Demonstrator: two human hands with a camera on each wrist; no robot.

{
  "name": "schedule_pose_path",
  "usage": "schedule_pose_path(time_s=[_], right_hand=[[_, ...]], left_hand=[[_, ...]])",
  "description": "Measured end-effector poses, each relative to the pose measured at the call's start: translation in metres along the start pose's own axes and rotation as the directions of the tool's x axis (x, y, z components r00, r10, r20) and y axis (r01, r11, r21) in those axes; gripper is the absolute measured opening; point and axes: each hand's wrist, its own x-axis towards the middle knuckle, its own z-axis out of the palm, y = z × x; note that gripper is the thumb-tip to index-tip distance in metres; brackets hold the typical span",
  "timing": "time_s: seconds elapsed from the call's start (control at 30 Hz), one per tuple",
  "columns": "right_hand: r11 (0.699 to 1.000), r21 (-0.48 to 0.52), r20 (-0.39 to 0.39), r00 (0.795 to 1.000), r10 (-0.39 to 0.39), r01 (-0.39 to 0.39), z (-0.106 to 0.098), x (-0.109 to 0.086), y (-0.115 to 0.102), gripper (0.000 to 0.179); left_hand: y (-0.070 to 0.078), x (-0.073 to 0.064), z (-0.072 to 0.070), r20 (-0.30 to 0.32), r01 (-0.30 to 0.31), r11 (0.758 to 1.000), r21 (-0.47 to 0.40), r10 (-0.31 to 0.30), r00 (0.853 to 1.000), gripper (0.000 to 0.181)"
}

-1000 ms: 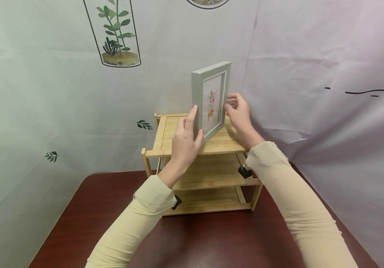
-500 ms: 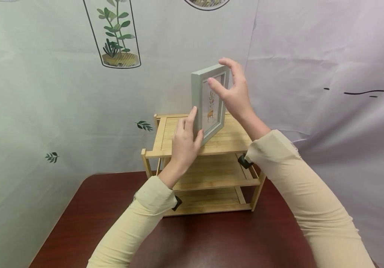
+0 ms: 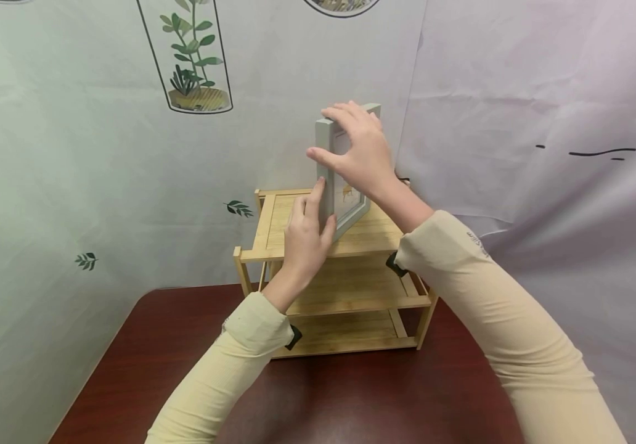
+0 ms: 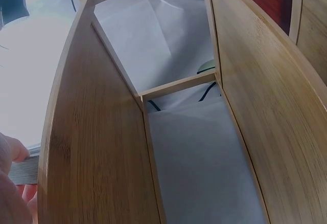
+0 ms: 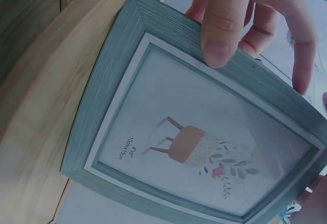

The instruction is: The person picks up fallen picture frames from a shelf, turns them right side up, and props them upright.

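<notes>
- Two hands: the left grip point(image 3: 307, 231) pinches the lower left edge, thumb on the front and fingers behind; the right grip point(image 3: 359, 148) is spread wide, fingers over the top edge, thumb reaching past the left side.
- One picture frame point(image 3: 347, 196), upright at the head view's centre, its lower edge on the top shelf point(image 3: 281, 219); long axis vertical, front facing the frame's right and the viewer.
- One wooden rack point(image 3: 351, 280), three shelves.
- One dark red counter point(image 3: 318, 401) across the lower part.
- One printed cloth point(image 3: 101, 154) behind.
</notes>
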Motion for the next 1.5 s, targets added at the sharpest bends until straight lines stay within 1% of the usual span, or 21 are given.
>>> schedule_pose_path(time_s=[0.1,0.27,0.5,0.6,0.7,0.77,0.9,1.03,1.2,1.37,1.5], right_hand=[[1.0,0.004,-0.005,1.0,-0.022,0.022,0.001,0.0,0.002,0.055],[0.997,0.078,0.017,1.0,-0.026,0.024,-0.001,0.002,0.007,0.054],[0.989,0.151,0.049,0.999,-0.008,0.001,-0.007,0.003,0.013,0.053],[0.987,0.162,0.049,0.999,-0.006,-0.002,-0.008,0.002,0.014,0.052],[0.986,0.167,0.045,0.999,-0.012,0.004,-0.008,0.002,0.014,0.053],[0.987,0.163,0.046,0.999,-0.01,0.003,-0.007,0.002,0.014,0.053],[0.989,0.146,0.051,0.999,-0.005,-0.003,-0.007,0.002,0.014,0.053],[0.99,0.141,0.055,0.998,-0.001,-0.006,-0.007,0.002,0.015,0.053],[0.99,0.137,0.06,0.998,0.003,-0.011,-0.007,0.001,0.015,0.054],[0.991,0.132,0.064,0.998,0.001,-0.009,-0.006,0.001,0.016,0.054],[0.993,0.121,0.076,0.997,0.009,-0.018,-0.005,0.001,0.016,0.054]], left_hand=[[-0.001,-0.001,0.001,-0.003,-0.007,1.0,-0.001,0.007,1.0,0.056],[-0.004,0.0,0.001,0.012,-0.031,0.999,-0.031,0.031,0.999,0.056],[-0.008,0.002,-0.004,0.096,-0.07,0.993,-0.096,0.079,0.992,0.047],[-0.012,0.006,-0.01,0.121,-0.063,0.991,-0.118,0.078,0.99,0.044],[-0.018,0.012,-0.015,0.164,-0.036,0.993,-0.114,0.055,0.985,0.041],[-0.023,0.016,-0.019,0.209,-0.019,0.993,-0.116,0.043,0.977,0.039],[-0.032,0.022,-0.024,0.306,0.001,0.991,-0.135,0.041,0.951,0.035],[-0.037,0.024,-0.026,0.371,0.007,0.989,-0.149,0.05,0.927,0.033],[-0.04,0.024,-0.024,0.419,0.024,0.993,-0.119,0.028,0.908,0.03],[-0.041,0.024,-0.023,0.455,0.076,0.994,-0.081,-0.031,0.89,0.029],[-0.043,0.026,-0.025,0.472,0.115,0.993,-0.028,-0.088,0.877,0.028]])
